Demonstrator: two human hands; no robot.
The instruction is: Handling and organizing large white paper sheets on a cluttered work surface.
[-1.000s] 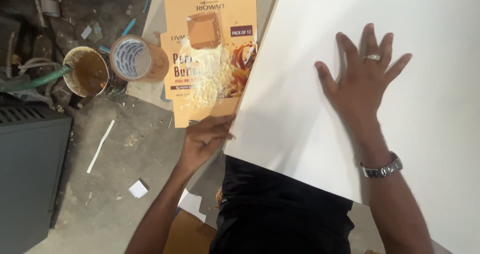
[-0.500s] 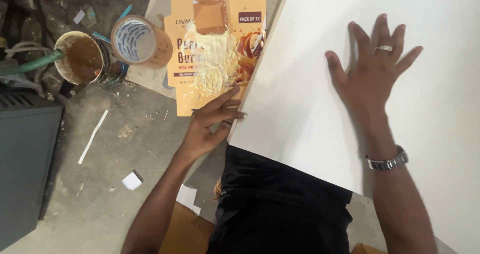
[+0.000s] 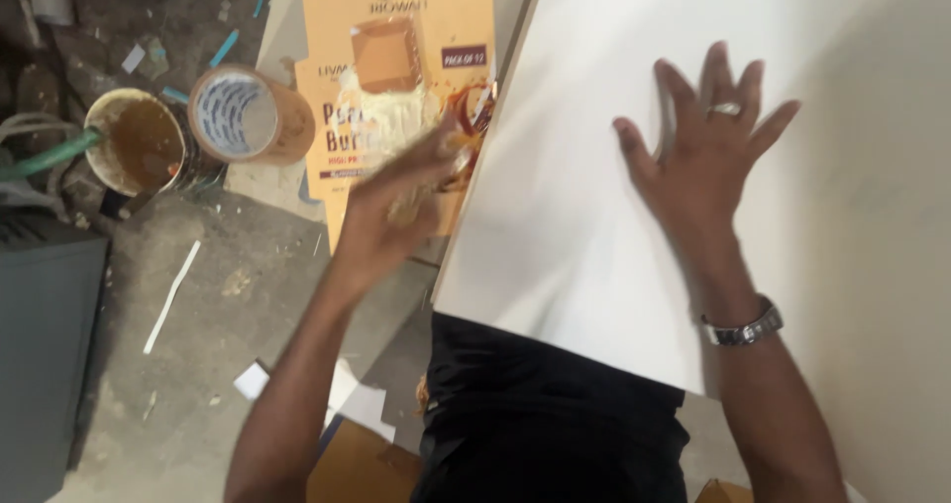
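Right hand (image 3: 708, 156) lies flat on the white board (image 3: 594, 216), fingers spread wide, palm down, holding nothing; a ring sits on one finger, a metal wristwatch (image 3: 743, 327) on the wrist. Left hand (image 3: 391, 216) is blurred, over the lower part of the orange cardboard sheet (image 3: 396, 27), just beside the board's left edge; cannot tell whether it holds anything. A pale glue smear (image 3: 381, 121) sits on the cardboard. Left of it on the concrete floor (image 3: 198, 344): a tape roll (image 3: 243, 114) touching an open glue tin (image 3: 134, 141).
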